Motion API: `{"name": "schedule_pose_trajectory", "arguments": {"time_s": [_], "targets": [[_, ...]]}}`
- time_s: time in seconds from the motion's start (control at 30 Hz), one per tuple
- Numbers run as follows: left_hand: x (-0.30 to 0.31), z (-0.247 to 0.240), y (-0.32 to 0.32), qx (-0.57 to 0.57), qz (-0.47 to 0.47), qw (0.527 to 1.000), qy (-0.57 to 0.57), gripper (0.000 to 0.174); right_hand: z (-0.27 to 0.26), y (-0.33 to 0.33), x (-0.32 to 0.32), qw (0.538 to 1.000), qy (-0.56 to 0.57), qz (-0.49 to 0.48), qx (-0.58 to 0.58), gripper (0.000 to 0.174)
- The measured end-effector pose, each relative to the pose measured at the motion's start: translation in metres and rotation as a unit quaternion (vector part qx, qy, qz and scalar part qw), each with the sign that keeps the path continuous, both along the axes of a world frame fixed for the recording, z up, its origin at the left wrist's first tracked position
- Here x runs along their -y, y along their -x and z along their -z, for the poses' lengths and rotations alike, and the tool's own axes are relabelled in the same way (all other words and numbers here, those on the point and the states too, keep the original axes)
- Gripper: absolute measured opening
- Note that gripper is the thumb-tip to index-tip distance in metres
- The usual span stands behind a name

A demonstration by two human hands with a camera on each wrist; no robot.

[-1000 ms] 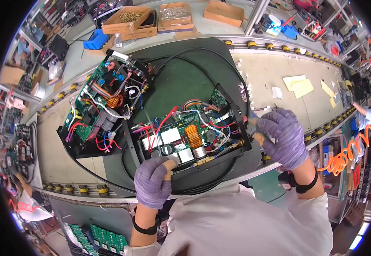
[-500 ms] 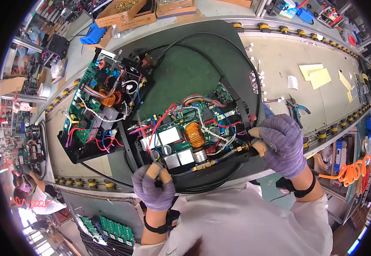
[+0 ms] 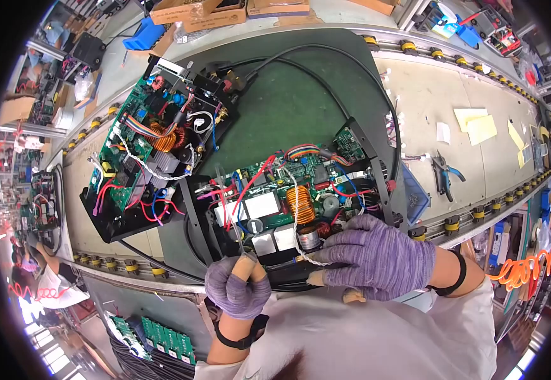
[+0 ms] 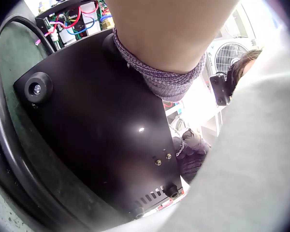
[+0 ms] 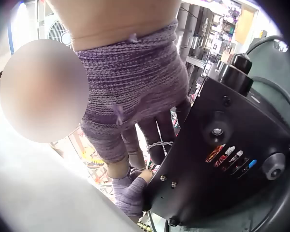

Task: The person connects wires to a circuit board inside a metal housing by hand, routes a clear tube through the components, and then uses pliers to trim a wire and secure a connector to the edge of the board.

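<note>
An open black metal chassis [image 3: 199, 223] holds a green circuit board with an orange-wound coil [image 3: 300, 204] and coloured wires. At its near left edge my left hand [image 3: 238, 286] is curled, thumb and index finger at the lower end of a thin clear plastic strip [image 3: 221, 183]. My right hand [image 3: 380, 256] reaches over the near edge and holds a twisted white wire [image 3: 296, 218], which crosses the fingers in the right wrist view. Both hands wear purple-grey gloves with bare fingertips. The chassis panel [image 4: 101, 125] with round feet faces the left wrist camera; the left fingertips are hidden there.
Another opened unit [image 3: 155, 142] stands at the left on the green mat [image 3: 275, 107]. Black cables [image 3: 326, 50] loop around the mat. To the right are a blue tray [image 3: 414, 196], pliers [image 3: 443, 177] and yellow papers [image 3: 481, 130]. A roller rail [image 3: 452, 223] borders the bench.
My right hand has left the chassis's right end, moved left and nearer, and drawn the twisted white wire toward the near edge. The left hand shifted from the chassis edge to the clear strip's end.
</note>
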State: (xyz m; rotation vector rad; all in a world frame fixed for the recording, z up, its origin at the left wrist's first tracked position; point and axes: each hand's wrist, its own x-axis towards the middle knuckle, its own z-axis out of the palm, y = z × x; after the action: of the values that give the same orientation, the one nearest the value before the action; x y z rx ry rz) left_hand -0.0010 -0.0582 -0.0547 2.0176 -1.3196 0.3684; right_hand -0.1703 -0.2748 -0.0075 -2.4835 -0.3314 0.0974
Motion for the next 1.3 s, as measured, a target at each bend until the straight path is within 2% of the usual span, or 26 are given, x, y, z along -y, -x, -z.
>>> {"name": "schedule_pose_trajectory", "arguments": {"time_s": [0.13, 0.23, 0.27, 0.37, 0.43, 0.5, 0.57, 0.63, 0.7, 0.77, 0.87, 0.97, 1.1, 1.2, 1.3], "targets": [[-0.001, 0.001, -0.001, 0.001, 0.0, 1.0, -0.013, 0.027, -0.007, 0.007, 0.004, 0.999, -0.019, 0.046, 0.022, 0.048], [0.0, 0.002, 0.0, -0.002, -0.009, 1.0, -0.01, 0.027, -0.014, 0.016, 0.012, 0.99, -0.03, 0.126, 0.064, 0.044], [0.0, 0.002, 0.001, -0.004, -0.012, 1.0, -0.008, 0.027, -0.016, 0.016, 0.017, 0.975, -0.117, 0.165, 0.094, 0.037], [0.001, 0.002, 0.0, 0.012, -0.011, 1.0, -0.006, 0.028, -0.034, 0.034, 0.027, 0.902, 0.015, 0.395, 0.175, 0.032], [-0.001, 0.006, 0.0, -0.003, -0.022, 1.0, -0.008, 0.029, -0.026, 0.053, 0.042, 0.828, 0.008, 0.53, 0.185, 0.032], [-0.001, 0.007, 0.001, -0.008, -0.027, 1.0, -0.003, 0.029, -0.008, 0.079, 0.065, 0.797, 0.085, 0.596, 0.053, 0.033], [0.003, 0.008, 0.0, 0.007, -0.029, 1.0, 0.007, 0.029, 0.016, 0.1, 0.086, 0.78, 0.174, 0.597, -0.075, 0.03], [0.01, 0.002, 0.003, 0.02, -0.037, 0.999, 0.02, 0.028, 0.035, 0.105, 0.104, 0.744, 0.197, 0.587, -0.252, 0.032], [0.009, 0.007, 0.002, 0.017, -0.037, 0.999, 0.021, 0.026, 0.054, 0.101, 0.124, 0.707, 0.191, 0.58, -0.358, 0.033], [0.008, 0.007, 0.005, -0.008, -0.045, 0.999, 0.017, 0.026, 0.088, 0.106, 0.143, 0.725, 0.222, 0.545, -0.359, 0.031], [0.009, 0.007, 0.005, -0.012, -0.039, 0.999, 0.025, 0.025, 0.122, 0.102, 0.161, 0.769, 0.156, 0.513, -0.347, 0.036], [0.01, 0.007, 0.002, 0.025, -0.029, 0.998, 0.041, 0.026, 0.143, 0.096, 0.165, 0.812, 0.228, 0.43, -0.322, 0.045], [0.009, 0.007, 0.001, 0.013, -0.033, 0.999, 0.037, 0.028, 0.17, 0.108, 0.175, 0.842, 0.228, 0.425, -0.241, 0.039], [0.007, 0.007, 0.001, 0.003, -0.032, 0.999, 0.035, 0.029, 0.155, 0.102, 0.165, 0.821, 0.265, 0.419, -0.285, 0.033], [0.008, 0.004, -0.001, 0.014, -0.014, 0.999, 0.03, 0.029, 0.146, 0.101, 0.16, 0.786, 0.239, 0.472, -0.319, 0.03]]}}
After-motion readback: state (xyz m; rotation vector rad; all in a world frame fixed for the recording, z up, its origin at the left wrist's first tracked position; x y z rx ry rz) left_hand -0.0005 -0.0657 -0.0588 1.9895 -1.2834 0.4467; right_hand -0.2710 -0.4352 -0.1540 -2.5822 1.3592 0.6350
